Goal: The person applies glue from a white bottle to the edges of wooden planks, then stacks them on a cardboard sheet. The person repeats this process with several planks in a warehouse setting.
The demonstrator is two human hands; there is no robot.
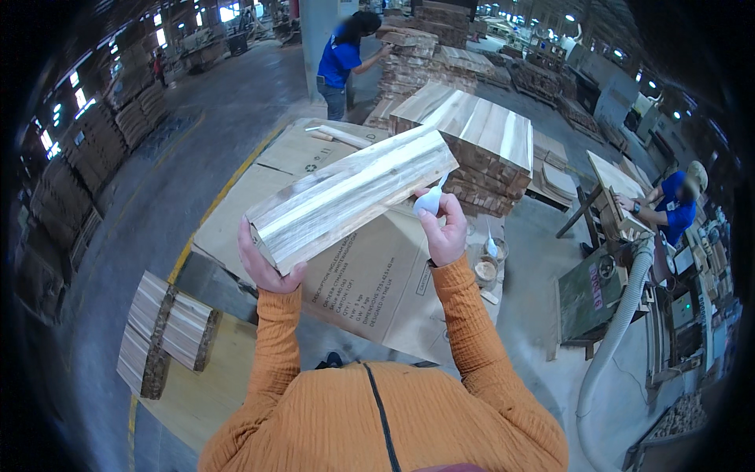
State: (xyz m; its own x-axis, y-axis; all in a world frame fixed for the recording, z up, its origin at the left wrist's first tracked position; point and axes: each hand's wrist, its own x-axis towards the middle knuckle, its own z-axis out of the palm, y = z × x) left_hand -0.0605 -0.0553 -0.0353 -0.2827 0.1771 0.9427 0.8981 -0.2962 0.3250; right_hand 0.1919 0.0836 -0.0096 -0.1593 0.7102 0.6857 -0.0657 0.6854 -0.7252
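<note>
The left hand is gripping the near left end of a long wooden block, its fingers curling around that end and its thumb pressing near the lower corner. The block is hanging above the cardboard-covered worktop, slanting from the left side up toward the far right corner. The right hand is holding a white squeeze bottle, its fingers closing around the bulb while the nozzle is pointing up past the block's right end; whether these fingers are also touching the block, I cannot tell.

A stack of wooden panels is standing by the worktop's far right corner. Along the right edge, a second nozzle bottle is standing beside a small round container. Pale sticks are lying near the far edge. Beyond it, a person in a blue shirt is reaching toward stacked boards.
</note>
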